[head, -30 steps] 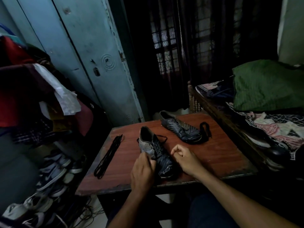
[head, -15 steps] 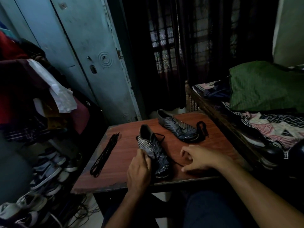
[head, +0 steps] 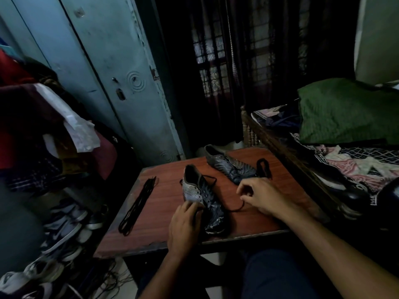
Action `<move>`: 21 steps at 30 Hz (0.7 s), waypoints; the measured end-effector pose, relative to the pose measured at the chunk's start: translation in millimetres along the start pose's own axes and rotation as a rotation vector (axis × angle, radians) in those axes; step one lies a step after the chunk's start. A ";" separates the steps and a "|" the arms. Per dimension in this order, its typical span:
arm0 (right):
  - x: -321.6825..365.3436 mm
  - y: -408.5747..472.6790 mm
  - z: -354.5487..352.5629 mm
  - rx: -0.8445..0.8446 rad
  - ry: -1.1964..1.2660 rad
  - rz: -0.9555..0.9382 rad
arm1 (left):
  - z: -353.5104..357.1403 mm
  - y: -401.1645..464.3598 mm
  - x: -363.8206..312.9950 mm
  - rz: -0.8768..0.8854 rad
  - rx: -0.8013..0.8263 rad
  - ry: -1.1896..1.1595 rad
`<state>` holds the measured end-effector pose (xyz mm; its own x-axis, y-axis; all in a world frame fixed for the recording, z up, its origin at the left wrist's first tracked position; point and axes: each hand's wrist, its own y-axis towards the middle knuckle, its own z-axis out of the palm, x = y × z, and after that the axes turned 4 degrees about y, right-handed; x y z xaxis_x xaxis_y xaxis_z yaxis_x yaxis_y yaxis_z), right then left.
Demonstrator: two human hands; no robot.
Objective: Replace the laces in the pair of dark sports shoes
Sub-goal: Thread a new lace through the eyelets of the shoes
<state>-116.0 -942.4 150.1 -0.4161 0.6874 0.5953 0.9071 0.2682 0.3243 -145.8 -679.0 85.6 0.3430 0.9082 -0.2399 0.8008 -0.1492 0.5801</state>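
Note:
Two dark sports shoes lie on a reddish wooden table (head: 164, 223). My left hand (head: 185, 225) holds the near shoe (head: 200, 195) by its side, fingers curled over the upper. A black lace (head: 235, 209) runs from this shoe to my right hand (head: 261, 197), which pinches the lace and hovers to the shoe's right. The far shoe (head: 228, 167) lies behind, with a bunched black lace (head: 263, 169) beside its toe. A bundle of straight black laces (head: 138, 206) lies on the table's left part.
A pale blue metal cupboard (head: 108, 72) stands behind on the left. Piled clothes (head: 43, 130) and several shoes on the floor (head: 62, 234) crowd the left side. A bed (head: 345, 160) with a green cloth borders the table's right edge.
My right hand has drawn away from the near shoe to the right, pulling the black lace out with it. My left hand stays on the shoe.

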 end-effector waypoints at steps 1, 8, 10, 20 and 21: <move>4.3 -0.5 0.8 -0.032 0.049 -0.012 | -0.3 1.0 0.4 0.004 0.002 -0.016; 29.4 -8.4 32.7 -0.026 0.211 -0.091 | -3.9 13.0 -4.9 0.036 0.053 -0.053; 31.2 -9.5 39.7 -0.028 0.300 0.000 | -7.0 17.5 -14.1 0.073 0.058 -0.026; 33.7 -9.3 46.3 -0.074 0.649 0.262 | -8.9 24.1 -28.7 -0.020 0.164 -0.151; 34.2 -9.2 47.5 -0.068 0.637 0.257 | -10.5 25.1 -30.8 -0.048 0.190 -0.246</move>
<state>-135.6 -889.3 132.6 -0.1636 0.1877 0.9685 0.9846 0.0926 0.1484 -141.4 -706.6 115.7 0.3928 0.7973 -0.4583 0.8883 -0.1999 0.4135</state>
